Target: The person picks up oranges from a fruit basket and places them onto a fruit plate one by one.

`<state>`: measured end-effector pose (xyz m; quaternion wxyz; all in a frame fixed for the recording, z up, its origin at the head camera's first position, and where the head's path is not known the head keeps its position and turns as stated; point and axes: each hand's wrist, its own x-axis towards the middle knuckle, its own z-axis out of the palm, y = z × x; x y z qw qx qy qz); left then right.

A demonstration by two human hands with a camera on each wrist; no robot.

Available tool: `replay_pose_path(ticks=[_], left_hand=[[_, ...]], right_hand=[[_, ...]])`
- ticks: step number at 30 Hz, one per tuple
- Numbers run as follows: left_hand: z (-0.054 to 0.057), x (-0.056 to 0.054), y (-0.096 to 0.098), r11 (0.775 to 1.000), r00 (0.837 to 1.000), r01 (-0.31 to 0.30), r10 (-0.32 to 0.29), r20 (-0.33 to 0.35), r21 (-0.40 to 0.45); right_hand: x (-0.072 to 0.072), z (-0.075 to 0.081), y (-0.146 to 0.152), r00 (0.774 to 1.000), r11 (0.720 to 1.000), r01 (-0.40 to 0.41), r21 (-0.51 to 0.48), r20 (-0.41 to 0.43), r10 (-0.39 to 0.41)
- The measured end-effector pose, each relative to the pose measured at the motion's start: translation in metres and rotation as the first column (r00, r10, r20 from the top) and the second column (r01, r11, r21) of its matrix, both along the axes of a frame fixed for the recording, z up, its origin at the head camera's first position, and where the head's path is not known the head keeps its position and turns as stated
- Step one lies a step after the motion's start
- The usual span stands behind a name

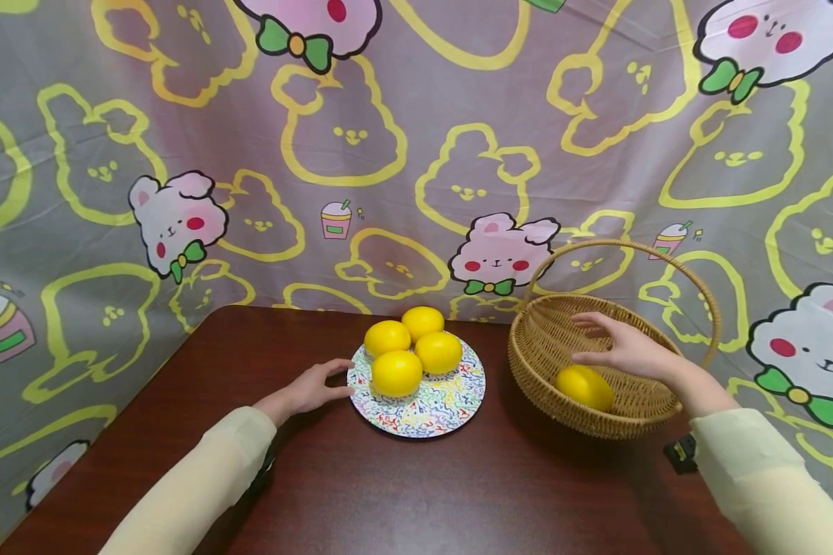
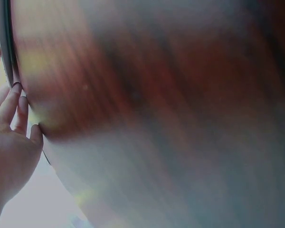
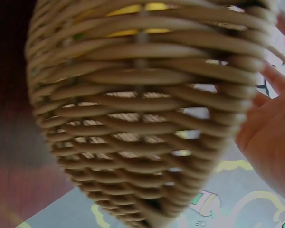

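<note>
My left hand [image 1: 312,387] is at the left rim of a round plate [image 1: 451,408] with a colourful squiggle pattern, fingertips right at its edge. Several yellow lemons [image 1: 397,374] sit bunched on the plate's back and left part. My right hand [image 1: 632,351] reaches over the front right side of a wicker basket [image 1: 541,397], thumb and fingers spread apart with nothing between them. Just below that hand, one lemon [image 1: 585,388] lies inside the basket. In the right wrist view the woven basket wall [image 3: 142,114] fills most of the picture, with the hand [image 3: 270,133] beyond it.
The basket's tall arched handle [image 1: 708,308] rises behind my right hand. A dark reddish wooden table [image 1: 389,493] carries everything. A small black object [image 1: 682,455] shows by my right sleeve. A curtain with cartoon bunnies [image 1: 403,154] hangs behind the table.
</note>
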<state>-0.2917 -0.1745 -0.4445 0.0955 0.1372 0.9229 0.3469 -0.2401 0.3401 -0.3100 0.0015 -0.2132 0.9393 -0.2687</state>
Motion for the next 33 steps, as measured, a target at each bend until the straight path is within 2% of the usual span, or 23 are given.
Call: replay_pose_path(ticks=[15,26,33], left_hand=[[0.000,0.001,0.001,1.000,1.000,-0.013,0.013,-0.003,-0.007],[0.000,0.001,0.002,1.000,1.000,-0.012,0.012,-0.003,-0.004],[-0.002,0.000,0.002,1.000,1.000,-0.019,0.019,0.003,-0.013]], right_hand=[[-0.007,-0.038,0.014,0.996,0.999,0.014,0.031,0.083,-0.016],[-0.010,-0.049,0.015,0.988,1.000,-0.009,0.024,0.154,0.005],[-0.013,-0.056,0.012,0.989,0.998,-0.011,0.059,0.146,0.002]])
